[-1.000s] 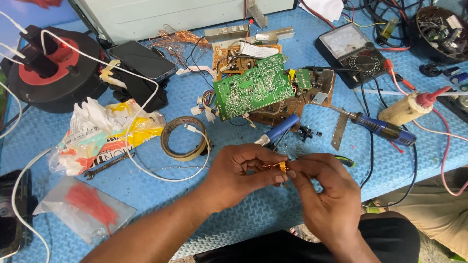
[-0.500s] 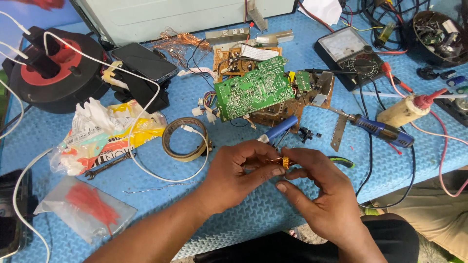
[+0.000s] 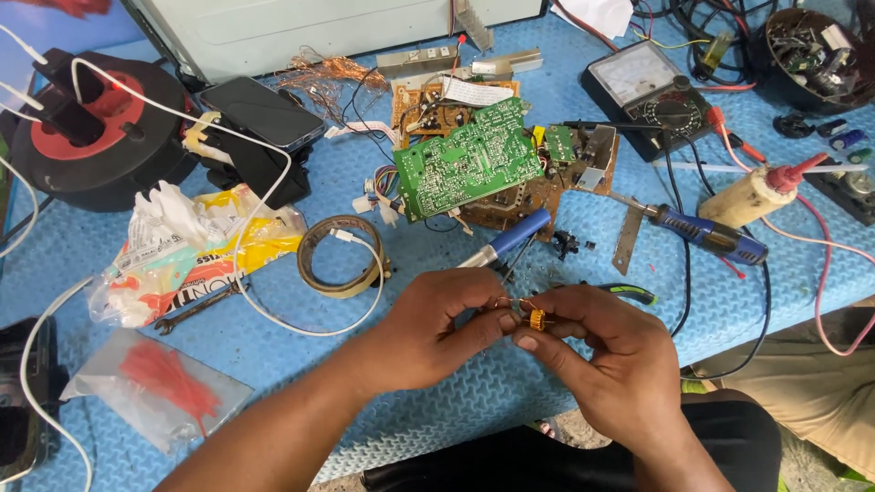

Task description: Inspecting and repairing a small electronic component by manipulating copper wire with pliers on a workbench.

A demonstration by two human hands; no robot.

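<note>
Head view. The left hand (image 3: 436, 330) and the right hand (image 3: 609, 360) meet above the near edge of the tabletop (image 3: 437, 410), close to the body, which keeps the small part steady and within sight. Both sets of fingers are pinched together on one small yellow coil component (image 3: 536, 319); thin copper wire runs from it toward the left fingertips. The part is held clear of the textured blue mat.

Just beyond the hands lies a blue-handled tool (image 3: 510, 239), near at hand. Further back, a green circuit board (image 3: 465, 159) rests tilted on brown boards, solder side up. A roll of tan tape (image 3: 342, 256) lies flat to the left, with a white cable across it. A blue-handled soldering iron (image 3: 706, 232) lies to the right, beside an analogue multimeter (image 3: 649, 87).
</note>
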